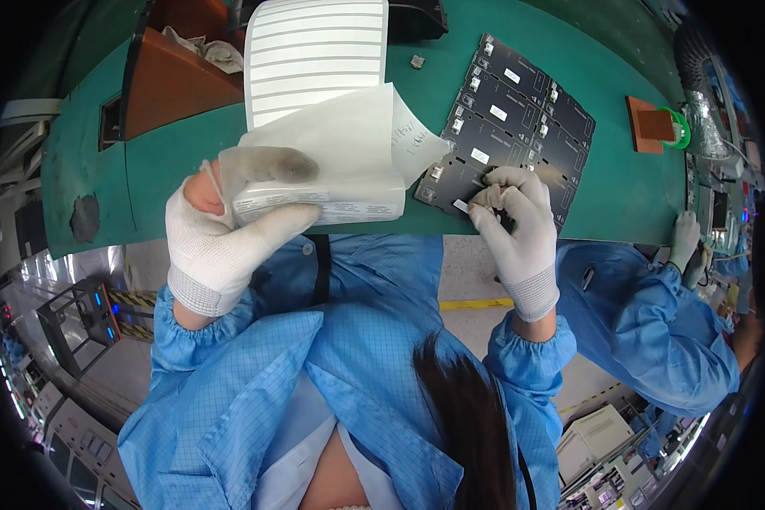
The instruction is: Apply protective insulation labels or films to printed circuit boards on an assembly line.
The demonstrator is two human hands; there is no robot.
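My left hand [229, 225], in a white glove with greyed fingertips, pinches a curled label sheet [340, 195] between thumb and fingers. Rows of small printed labels show along its lower fold, and a loose flap of backing paper [340, 127] rises above it. On the right lies a black circuit board panel [531, 127] made of several boards, with white labels and small metal connectors on it. My gloved right hand [518, 217] rests over the panel's near edge, fingers curled together. A small white label [461, 206] sits by its thumb tip; what lies under the fingers is hidden.
A wide strip of blank white labels [314, 51] stands behind the sheet. An orange-brown bin [178, 85] with crumpled cloth is at left. A green tape roll [680, 127] is at right on the green table [612, 204]. Another person in blue [654, 314] works at right.
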